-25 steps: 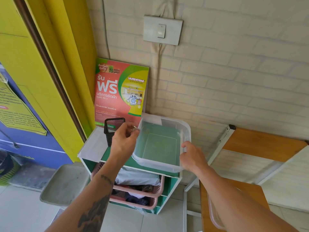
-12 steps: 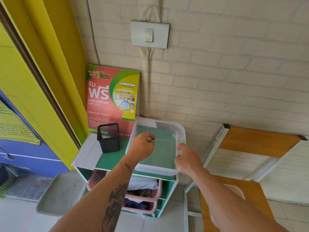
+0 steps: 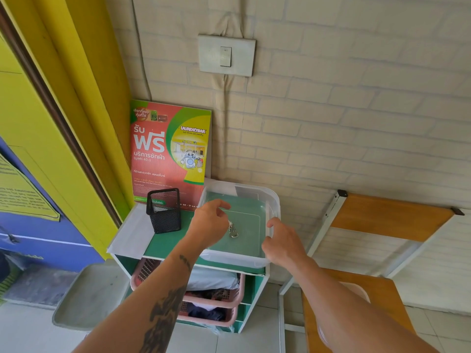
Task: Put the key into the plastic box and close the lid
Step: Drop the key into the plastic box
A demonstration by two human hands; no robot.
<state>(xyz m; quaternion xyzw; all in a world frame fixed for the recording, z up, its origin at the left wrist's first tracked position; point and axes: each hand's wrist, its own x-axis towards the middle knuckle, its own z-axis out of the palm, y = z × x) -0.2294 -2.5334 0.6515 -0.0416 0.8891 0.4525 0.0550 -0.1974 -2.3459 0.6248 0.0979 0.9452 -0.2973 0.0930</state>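
Note:
A clear plastic box [image 3: 274, 200] without a lid stands on the green top of a small shelf unit [image 3: 168, 242]. A small metal key [image 3: 233, 231] is inside the box, just below my left fingertips. My left hand [image 3: 209, 225] hovers over the box's left half, thumb spread away from the fingers and nothing pinched between them. My right hand [image 3: 283, 243] grips the box's right rim. A clear plastic piece [image 3: 359, 293], probably the lid, lies on the wooden chair seat at lower right, mostly hidden by my right arm.
A black mesh pen cup [image 3: 164, 212] stands left of the box, a red laundry poster [image 3: 168, 151] leans on the brick wall behind. Pink baskets [image 3: 214, 301] fill the shelves below. A wooden chair [image 3: 387, 217] is at right, a yellow door frame at left.
My left hand carried the key from beside the pen cup over the box, lowered it, and let go; the key now lies in the box. My right hand kept hold of the rim.

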